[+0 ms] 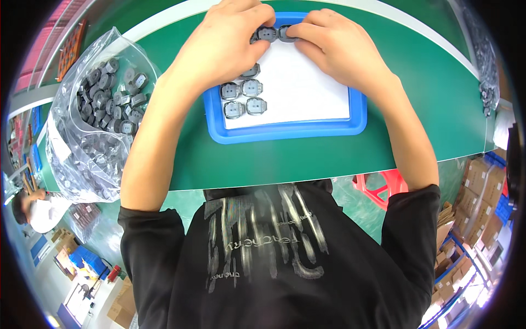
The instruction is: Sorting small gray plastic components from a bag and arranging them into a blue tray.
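A shallow blue tray with a white sheet in it lies on the green table. At its far edge my left hand has thumb and fingers closed around a small grey plastic connector. Just to the right, my right hand pinches another grey connector; the two pieces sit side by side, almost touching. More of the same grey connectors lie in short rows on the left part of the sheet, one of them partly covered by my left hand.
Left of the tray, a large clear plastic bag full of loose grey connectors stands against my left forearm. A red plastic stool is below the table's near edge at the right. Cardboard boxes are stacked farther right. Another person is at the far left.
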The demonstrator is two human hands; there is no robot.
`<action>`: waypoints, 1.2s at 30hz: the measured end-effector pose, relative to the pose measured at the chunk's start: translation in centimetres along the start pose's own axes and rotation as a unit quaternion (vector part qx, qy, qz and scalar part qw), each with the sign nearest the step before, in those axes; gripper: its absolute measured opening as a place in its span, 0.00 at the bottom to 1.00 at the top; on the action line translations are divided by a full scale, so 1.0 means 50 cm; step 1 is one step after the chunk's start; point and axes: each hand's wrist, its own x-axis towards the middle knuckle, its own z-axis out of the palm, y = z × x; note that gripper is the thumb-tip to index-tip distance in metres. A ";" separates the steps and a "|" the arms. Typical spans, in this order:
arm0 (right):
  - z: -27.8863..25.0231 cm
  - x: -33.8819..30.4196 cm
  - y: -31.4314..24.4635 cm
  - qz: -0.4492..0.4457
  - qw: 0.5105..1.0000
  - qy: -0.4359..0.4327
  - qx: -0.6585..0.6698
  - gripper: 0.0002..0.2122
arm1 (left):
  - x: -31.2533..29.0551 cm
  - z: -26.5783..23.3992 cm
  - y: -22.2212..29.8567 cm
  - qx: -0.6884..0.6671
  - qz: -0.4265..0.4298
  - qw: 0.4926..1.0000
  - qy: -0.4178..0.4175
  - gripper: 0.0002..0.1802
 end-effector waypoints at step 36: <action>0.065 0.280 -0.193 -0.137 0.947 -0.107 0.271 0.19 | -0.318 -0.158 -0.087 0.079 -0.223 0.964 0.117 0.10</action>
